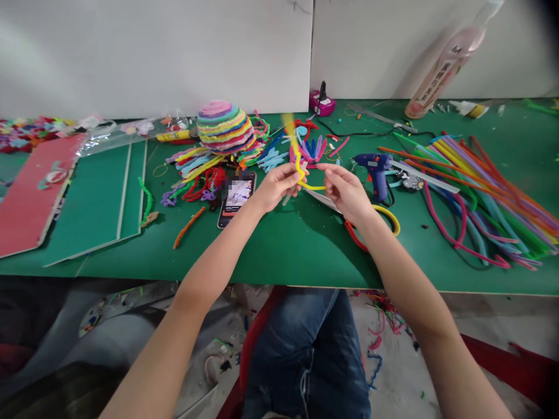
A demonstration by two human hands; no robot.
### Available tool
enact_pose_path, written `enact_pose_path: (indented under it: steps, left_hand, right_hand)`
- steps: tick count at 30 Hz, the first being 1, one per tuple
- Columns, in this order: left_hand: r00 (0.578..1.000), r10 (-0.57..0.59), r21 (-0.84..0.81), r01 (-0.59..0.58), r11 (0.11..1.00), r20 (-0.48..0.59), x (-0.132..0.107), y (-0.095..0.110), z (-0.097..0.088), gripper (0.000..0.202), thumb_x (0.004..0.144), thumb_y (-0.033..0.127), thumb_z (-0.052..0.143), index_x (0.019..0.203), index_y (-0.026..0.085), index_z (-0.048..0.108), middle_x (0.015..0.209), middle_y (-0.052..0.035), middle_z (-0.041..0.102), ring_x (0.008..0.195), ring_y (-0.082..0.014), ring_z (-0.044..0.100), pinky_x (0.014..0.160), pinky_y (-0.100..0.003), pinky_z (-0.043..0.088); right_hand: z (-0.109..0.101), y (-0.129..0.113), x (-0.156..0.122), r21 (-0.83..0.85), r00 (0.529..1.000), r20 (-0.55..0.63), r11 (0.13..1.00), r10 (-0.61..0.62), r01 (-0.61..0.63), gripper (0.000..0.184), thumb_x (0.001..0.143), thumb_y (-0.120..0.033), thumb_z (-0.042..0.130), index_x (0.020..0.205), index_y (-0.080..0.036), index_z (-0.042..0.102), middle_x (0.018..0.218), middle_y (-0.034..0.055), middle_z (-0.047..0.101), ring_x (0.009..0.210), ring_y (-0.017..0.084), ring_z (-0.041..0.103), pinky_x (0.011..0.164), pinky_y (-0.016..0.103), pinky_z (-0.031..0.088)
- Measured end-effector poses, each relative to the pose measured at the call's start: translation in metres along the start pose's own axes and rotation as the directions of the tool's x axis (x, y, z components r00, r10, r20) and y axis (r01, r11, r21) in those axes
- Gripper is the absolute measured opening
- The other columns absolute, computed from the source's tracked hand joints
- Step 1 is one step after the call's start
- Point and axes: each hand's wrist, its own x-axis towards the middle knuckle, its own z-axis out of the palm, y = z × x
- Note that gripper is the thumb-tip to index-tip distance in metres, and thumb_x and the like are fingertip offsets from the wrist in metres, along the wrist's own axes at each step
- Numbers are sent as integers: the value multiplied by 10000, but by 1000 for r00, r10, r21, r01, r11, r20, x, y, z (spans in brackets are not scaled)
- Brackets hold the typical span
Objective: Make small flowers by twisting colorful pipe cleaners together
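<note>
A yellow pipe cleaner [299,164] runs between my two hands above the table; its upper end is blurred by motion. My left hand [278,185] pinches it near a bend, along with a thin whitish, translucent strip whose lower end [286,201] pokes out below the fingers. The other end of the pipe cleaner goes into the closed fingers of my right hand [348,192]. Beneath my right hand lies a pair of scissors [388,214] with red and yellow handles, partly hidden by the wrist. A phone [237,199] with a lit screen rests beside my left hand.
A striped, rainbow-coloured dome [225,129] stands behind my left hand among short pipe cleaner pieces. Right of my hands sit a blue glue gun [378,170] and a pile of long pipe cleaners [493,198]. A pink bottle [449,67] stands at the back. Green boards [94,203] lie left.
</note>
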Motion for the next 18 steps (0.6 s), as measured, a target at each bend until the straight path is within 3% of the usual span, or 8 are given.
enact_pose_path:
  steps: [3,6,9,12,15,18]
  left_hand:
    - [997,-12,115,20,993,-72,3,-3,1,234,771,343,655,918,162,641,807,-18,646,604,-60,564,476,-165,418]
    - [995,-23,191,41,981,-96,4,-6,3,242,755,299,680,932,138,641,782,-29,664,603,-80,595,455,-171,412]
    - [993,-66,210,86,974,-101,2,-4,3,234,746,259,686,932,119,657,824,-52,685,666,-98,633,506,-179,453]
    - [988,-111,195,130,972,-103,0,1,3,258,728,211,688,969,121,668,911,-62,701,757,-112,650,613,-206,505]
    - [992,-115,187,124,974,-60,-1,3,4,267,704,164,690,968,123,670,918,-53,703,792,-120,650,689,-244,529]
    - [995,-98,187,103,977,-37,-2,4,6,257,689,110,685,942,122,642,844,-34,683,753,-113,640,661,-246,530]
  right_hand:
    - [-6,2,-1,-387,998,21,920,-64,67,321,761,-339,620,1052,-204,602,659,-16,607,575,117,543,574,267,432]
    - [-9,1,-3,-701,966,40,682,-257,210,329,733,-275,648,1052,-198,621,923,57,697,876,228,635,803,390,460]
    - [-10,0,-4,-773,893,55,546,-447,321,258,795,-217,563,1047,-198,617,1055,75,677,1010,244,608,876,411,431]
    - [-10,-1,-4,-828,834,71,434,-548,355,175,832,-214,529,973,-216,632,1090,63,656,1049,238,575,878,406,406]
    - [-11,1,-3,-871,788,176,279,-590,403,148,865,-252,525,940,-244,652,1098,40,652,1074,232,552,895,406,369]
    - [-12,4,-3,-861,764,276,202,-584,466,181,885,-266,520,1004,-264,657,1076,28,667,1035,210,572,873,389,362]
